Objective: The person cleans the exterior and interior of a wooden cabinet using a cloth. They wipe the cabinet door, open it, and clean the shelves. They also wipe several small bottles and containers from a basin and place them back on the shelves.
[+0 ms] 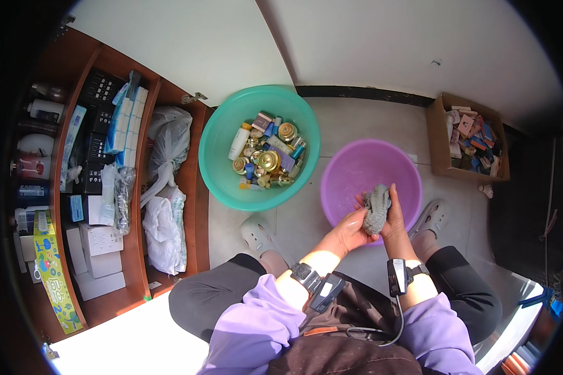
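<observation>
A bunched grey cloth [376, 209] is held between my two hands over the near part of a purple plastic basin [338, 164]. On its left side my left hand [354, 229] grips it, and my right hand [394, 213] closes on it from the right. Inside the basin, water cannot be made out for certain. Left of it stands a green plastic basin [216, 187] holding several cosmetic jars, tubes and bottles, among them a gold-lidded jar [269, 160] and a white bottle [239, 142].
Along the left is an open wooden cabinet [136, 253] with boxes, tissue packs and plastic bags [166, 234]. A cardboard box [438, 140] full of small cartons stands at the right by the white wall. My clogs [258, 236] flank the purple basin's near side.
</observation>
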Demonstrator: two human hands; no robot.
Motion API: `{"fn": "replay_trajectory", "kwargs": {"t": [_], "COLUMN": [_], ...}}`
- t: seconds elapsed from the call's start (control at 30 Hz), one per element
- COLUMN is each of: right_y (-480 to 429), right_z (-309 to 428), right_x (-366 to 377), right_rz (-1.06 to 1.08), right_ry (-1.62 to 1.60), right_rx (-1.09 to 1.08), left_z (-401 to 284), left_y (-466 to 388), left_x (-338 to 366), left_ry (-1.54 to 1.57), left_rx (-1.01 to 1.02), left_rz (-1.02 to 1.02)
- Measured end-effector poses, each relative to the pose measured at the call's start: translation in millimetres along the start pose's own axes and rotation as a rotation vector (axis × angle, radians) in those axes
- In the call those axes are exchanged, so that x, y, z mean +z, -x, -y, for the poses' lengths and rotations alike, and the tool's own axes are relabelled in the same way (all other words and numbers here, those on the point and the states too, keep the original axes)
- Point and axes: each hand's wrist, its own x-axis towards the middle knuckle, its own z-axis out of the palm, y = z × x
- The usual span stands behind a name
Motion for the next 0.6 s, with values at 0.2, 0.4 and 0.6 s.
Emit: {"fn": "replay_trajectory", "kwargs": {"t": [0.2,0.4,0.6], "right_y": [25,63,56], "right_z": [18,-14,-15], "right_x": [60,74,52], "right_rz": [0.072,0.281,0.077], "right_ry": [0.873,1.426,1.347], "right_rx": [-0.483,-0.974,-1.076], "left_z": [6,-7,-10], "left_y": [15,-2,-24], "left_x": [4,21,23], "left_ry": [0.289,0.241,0.335], "left_rx": [-0.184,0.191,0.175], "left_rz": [-0.386,-0.003,-0.206]}}
